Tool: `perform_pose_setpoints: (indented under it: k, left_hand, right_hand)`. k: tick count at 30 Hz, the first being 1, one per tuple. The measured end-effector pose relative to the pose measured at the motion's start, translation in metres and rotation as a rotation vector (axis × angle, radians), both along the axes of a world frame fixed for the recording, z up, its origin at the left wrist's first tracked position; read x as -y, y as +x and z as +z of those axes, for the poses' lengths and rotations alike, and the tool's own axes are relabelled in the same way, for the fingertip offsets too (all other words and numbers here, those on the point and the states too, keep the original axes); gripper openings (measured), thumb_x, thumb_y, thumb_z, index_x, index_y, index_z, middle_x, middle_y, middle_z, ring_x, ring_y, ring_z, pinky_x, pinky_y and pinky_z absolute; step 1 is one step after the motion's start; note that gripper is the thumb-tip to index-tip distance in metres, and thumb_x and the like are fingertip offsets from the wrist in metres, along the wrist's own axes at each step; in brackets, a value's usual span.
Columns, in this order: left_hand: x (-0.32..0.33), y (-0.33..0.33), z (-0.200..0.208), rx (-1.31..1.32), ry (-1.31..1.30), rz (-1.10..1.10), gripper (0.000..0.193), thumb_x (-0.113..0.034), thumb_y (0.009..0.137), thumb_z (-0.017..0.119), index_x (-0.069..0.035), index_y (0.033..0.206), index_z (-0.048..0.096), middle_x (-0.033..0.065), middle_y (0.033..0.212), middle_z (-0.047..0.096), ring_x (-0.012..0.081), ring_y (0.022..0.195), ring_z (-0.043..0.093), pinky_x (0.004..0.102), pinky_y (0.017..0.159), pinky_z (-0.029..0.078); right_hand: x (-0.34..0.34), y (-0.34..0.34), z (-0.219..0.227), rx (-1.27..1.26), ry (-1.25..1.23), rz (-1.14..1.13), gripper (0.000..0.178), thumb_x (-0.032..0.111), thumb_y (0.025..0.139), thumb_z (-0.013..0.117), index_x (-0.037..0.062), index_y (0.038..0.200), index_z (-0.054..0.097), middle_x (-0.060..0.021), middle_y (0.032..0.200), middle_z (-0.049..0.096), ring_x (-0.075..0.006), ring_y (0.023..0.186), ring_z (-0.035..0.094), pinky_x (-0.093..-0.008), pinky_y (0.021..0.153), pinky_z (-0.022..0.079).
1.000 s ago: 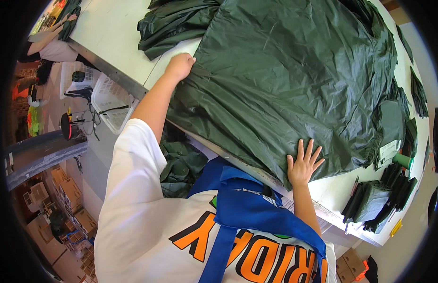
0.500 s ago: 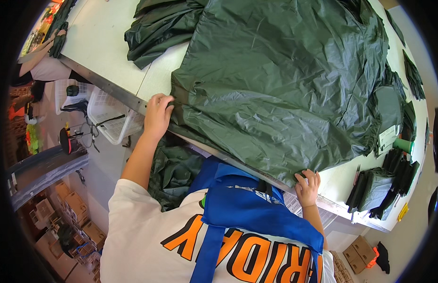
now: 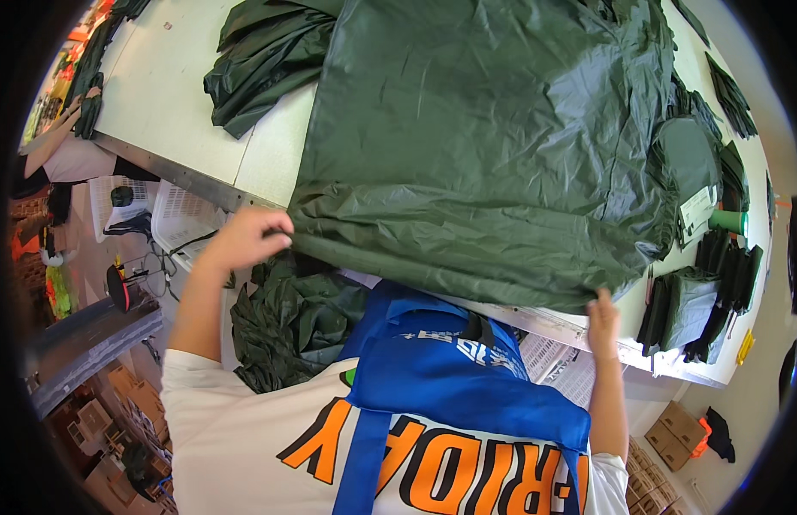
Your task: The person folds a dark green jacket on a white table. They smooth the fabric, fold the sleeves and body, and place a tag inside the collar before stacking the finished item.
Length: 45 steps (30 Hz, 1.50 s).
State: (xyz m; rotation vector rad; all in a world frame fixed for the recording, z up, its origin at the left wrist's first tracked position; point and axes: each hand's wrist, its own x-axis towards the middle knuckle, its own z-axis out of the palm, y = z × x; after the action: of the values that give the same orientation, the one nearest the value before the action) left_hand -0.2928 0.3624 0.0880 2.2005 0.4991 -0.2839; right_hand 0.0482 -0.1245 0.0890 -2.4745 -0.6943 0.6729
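A large dark green sheet of thin, shiny fabric [image 3: 467, 112] lies spread over the white table [image 3: 180, 81], its near part turned up in a wrinkled band along the front edge. My left hand [image 3: 248, 236] pinches the left end of that near edge, fingers closed. At the right end, my right hand [image 3: 603, 326] grips the corner between thumb and fingers; it is slightly blurred. Left of the sheet rests a bunched dark green fabric piece [image 3: 265, 60]. Below the table edge, by my left forearm, hangs a crumpled heap of similar fabric [image 3: 300, 318].
Folded dark bundles [image 3: 692, 305] and a green roll [image 3: 729, 221] stand at the right of the table, with a yellow object [image 3: 745, 347] by its edge. White plastic baskets [image 3: 180, 215] sit below on the left. Farther left, a co-worker's hand [image 3: 94, 90] touches dark fabric.
Both hands now hold the near edge of the sheet. My left hand has moved left and down, my right hand rightward. The near edge looks straighter, with a folded band along it.
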Motion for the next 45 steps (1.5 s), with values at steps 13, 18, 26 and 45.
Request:
perform_pose_setpoints:
  k: [13, 18, 26, 45]
  left_hand:
    - [-0.066, 0.119, -0.07, 0.092, -0.899, 0.803, 0.055, -0.038, 0.089, 0.063, 0.002, 0.125, 0.053, 0.0093, 0.123, 0.06, 0.0201, 0.111, 0.056, 0.0323, 0.097, 0.042]
    - [-0.041, 0.094, -0.083, 0.034, -0.432, 0.847, 0.039, -0.034, 0.092, 0.059, 0.001, 0.109, 0.057, 0.0076, 0.104, 0.065, 0.0161, 0.095, 0.059, 0.0314, 0.083, 0.045]
    - [-0.039, 0.111, -0.106, 0.033, 0.425, 0.608, 0.033, -0.033, 0.098, 0.047, 0.0, 0.097, 0.05, 0.026, 0.088, 0.058, 0.0431, 0.084, 0.055, 0.0434, 0.073, 0.043]
    - [0.0, 0.111, -0.027, 0.134, 0.698, 0.218, 0.059, -0.021, 0.081, 0.068, -0.006, 0.132, 0.043, 0.022, 0.137, 0.042, 0.0399, 0.124, 0.042, 0.044, 0.102, 0.037]
  right_hand:
    - [-0.151, 0.184, -0.06, 0.666, -0.115, 0.046, 0.035, 0.041, 0.093, 0.049, 0.0122, 0.111, 0.056, -0.0172, 0.105, 0.064, -0.0385, 0.101, 0.058, -0.0456, 0.086, 0.045]
    - [-0.006, 0.166, -0.072, 0.796, 0.22, -0.333, 0.029, 0.026, 0.095, 0.048, 0.009, 0.115, 0.06, -0.0121, 0.11, 0.063, -0.0314, 0.109, 0.055, -0.0438, 0.093, 0.041]
    - [0.044, 0.175, -0.069, 0.621, 0.042, -0.177, 0.036, 0.029, 0.094, 0.054, 0.0011, 0.072, 0.049, -0.0207, 0.066, 0.048, -0.0416, 0.064, 0.05, -0.0459, 0.056, 0.04]
    - [0.025, 0.06, -0.018, 0.455, -0.136, 0.035, 0.036, 0.033, 0.089, 0.057, 0.0113, 0.117, 0.059, -0.017, 0.124, 0.056, -0.0369, 0.114, 0.051, -0.0463, 0.094, 0.041]
